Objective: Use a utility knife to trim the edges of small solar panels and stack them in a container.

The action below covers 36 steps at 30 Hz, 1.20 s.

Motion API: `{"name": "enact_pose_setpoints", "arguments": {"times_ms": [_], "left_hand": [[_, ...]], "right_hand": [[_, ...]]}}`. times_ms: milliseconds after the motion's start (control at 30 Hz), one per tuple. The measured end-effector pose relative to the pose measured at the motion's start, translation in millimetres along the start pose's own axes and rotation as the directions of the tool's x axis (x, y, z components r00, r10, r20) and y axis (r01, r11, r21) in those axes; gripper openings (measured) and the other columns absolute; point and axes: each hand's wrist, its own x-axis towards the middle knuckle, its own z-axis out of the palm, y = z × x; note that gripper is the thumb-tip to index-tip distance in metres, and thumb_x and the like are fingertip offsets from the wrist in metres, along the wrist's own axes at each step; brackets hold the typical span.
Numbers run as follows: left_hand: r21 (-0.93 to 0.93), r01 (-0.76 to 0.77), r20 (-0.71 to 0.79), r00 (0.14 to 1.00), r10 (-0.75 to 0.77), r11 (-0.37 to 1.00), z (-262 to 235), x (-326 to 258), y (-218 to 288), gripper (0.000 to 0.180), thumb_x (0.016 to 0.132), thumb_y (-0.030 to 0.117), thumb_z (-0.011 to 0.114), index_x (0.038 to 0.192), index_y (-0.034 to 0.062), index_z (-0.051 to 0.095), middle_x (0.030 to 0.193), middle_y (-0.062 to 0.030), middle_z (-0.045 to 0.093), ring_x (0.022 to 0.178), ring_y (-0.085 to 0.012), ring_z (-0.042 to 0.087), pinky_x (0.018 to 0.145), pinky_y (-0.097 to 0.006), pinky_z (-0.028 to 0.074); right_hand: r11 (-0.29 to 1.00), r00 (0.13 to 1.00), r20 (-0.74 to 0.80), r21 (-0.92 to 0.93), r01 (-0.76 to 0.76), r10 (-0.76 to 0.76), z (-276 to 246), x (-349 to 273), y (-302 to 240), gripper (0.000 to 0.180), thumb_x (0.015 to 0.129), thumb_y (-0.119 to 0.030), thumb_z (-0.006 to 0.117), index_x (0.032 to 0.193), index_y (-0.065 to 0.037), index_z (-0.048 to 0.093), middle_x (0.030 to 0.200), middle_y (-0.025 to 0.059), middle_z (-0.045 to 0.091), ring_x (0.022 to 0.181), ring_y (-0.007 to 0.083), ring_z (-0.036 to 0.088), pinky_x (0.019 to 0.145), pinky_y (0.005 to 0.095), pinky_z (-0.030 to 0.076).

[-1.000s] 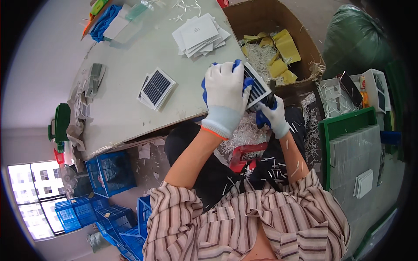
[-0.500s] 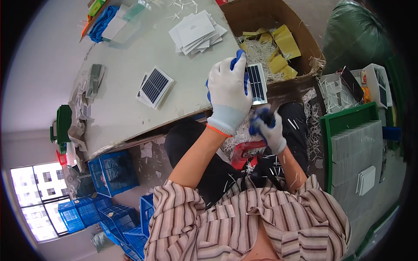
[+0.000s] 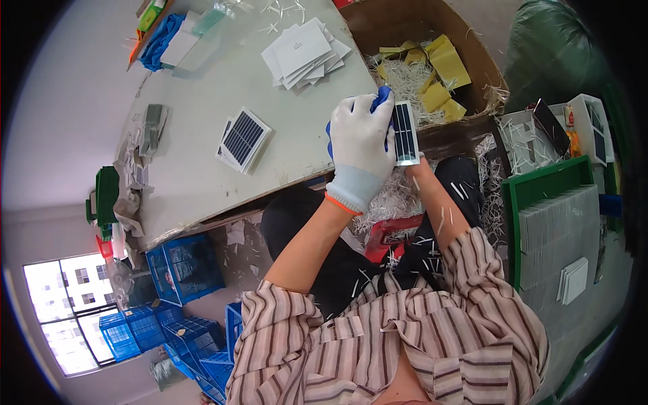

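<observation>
My left hand (image 3: 362, 131), in a white glove with blue-coated fingers, grips a small solar panel (image 3: 406, 135) with dark cells and a white border. It holds the panel tilted up at the table's near right corner. Behind that panel my right hand is hidden; only the bare forearm (image 3: 439, 199) and a bit of cuff show below it, so its fingers and anything in them cannot be seen. Further left on the table lies a small pile of similar solar panels (image 3: 244, 136). Loosely stacked white rectangular pieces (image 3: 302, 52) lie at the far side.
An open cardboard box (image 3: 476, 47) holds white shreds and yellow pieces (image 3: 447, 62). A green crate (image 3: 514, 229) of tightly packed white pieces stands at right. Grey blocks (image 3: 154, 125) sit near the table's left edge. Blue baskets (image 3: 185, 270) stand below left.
My right hand has moved up and forward from above my lap to behind the panel, out of sight. My left hand still holds the panel in nearly the same place.
</observation>
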Motion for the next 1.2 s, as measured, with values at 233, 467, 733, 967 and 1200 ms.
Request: {"name": "enact_pose_setpoints", "arguments": {"times_ms": [233, 467, 733, 967, 1200], "left_hand": [[-0.028, -0.016, -0.042, 0.999, 0.015, 0.999, -7.2, 2.7, -1.5, 0.047, 0.07, 0.007, 0.063, 0.117, 0.0095, 0.06, 0.11, -0.0143, 0.056, 0.103, -0.0352, 0.05, 0.091, -0.044, 0.04], [-0.634, 0.577, 0.576, 0.796, -0.184, 0.515, -90.9, 23.3, -10.7, 0.036, 0.065, -0.006, 0.067, 0.099, 0.0048, 0.067, 0.097, -0.0088, 0.063, 0.086, -0.0196, 0.061, 0.077, -0.03, 0.048], [-0.08, -0.076, -0.332, 0.942, 0.046, 0.994, -55.3, 72.2, -107.2, 0.033, 0.066, -0.006, 0.068, 0.096, 0.005, 0.069, 0.095, -0.011, 0.064, 0.09, -0.0236, 0.062, 0.078, -0.031, 0.049], [-0.275, 0.029, -0.013, 0.999, -0.034, 0.961, -61.1, 39.9, -139.0, 0.066, 0.065, 0.018, 0.078, 0.124, 0.0051, 0.054, 0.125, -0.0201, 0.05, 0.113, -0.0337, 0.052, 0.095, -0.036, 0.042], [0.411, 0.152, 0.317, 0.901, -0.297, 0.899, -121.5, -42.1, -158.1, 0.082, 0.067, 0.027, 0.079, 0.137, 0.0064, 0.042, 0.135, -0.0219, 0.045, 0.125, -0.0347, 0.044, 0.103, -0.036, 0.036]], "right_hand": [[0.758, 0.879, -0.107, 0.562, -0.332, 0.465, -14.3, -30.3, -111.7, 0.018, 0.088, -0.012, 0.055, 0.1, 0.0, 0.058, 0.083, 0.0046, 0.062, 0.068, 0.0114, 0.06, 0.063, 0.0228, 0.05], [0.983, 0.984, -0.129, 0.149, -0.107, 0.127, -40.3, -55.5, -133.5, 0.03, 0.088, -0.025, 0.062, 0.1, 0.002, 0.059, 0.074, 0.0028, 0.056, 0.055, 0.0081, 0.051, 0.051, 0.0216, 0.043], [0.923, 0.939, -0.059, 0.215, -0.32, 0.34, -51.0, -56.5, -165.9, 0.036, 0.093, -0.031, 0.057, 0.102, 0.004, 0.059, 0.066, 0.0022, 0.051, 0.051, 0.0064, 0.046, 0.046, 0.0207, 0.039], [0.9, 0.909, -0.129, 0.251, -0.357, 0.397, -68.9, -68.3, -148.8, 0.027, 0.092, -0.022, 0.055, 0.103, 0.002, 0.058, 0.072, 0.0019, 0.054, 0.058, 0.0065, 0.05, 0.054, 0.0202, 0.043], [0.848, 0.867, -0.109, 0.3, -0.438, 0.486, -59.8, -77.7, -124.8, 0.022, 0.094, -0.021, 0.054, 0.103, -0.001, 0.054, 0.08, 0.0032, 0.055, 0.064, 0.0092, 0.054, 0.061, 0.0246, 0.051]]}}
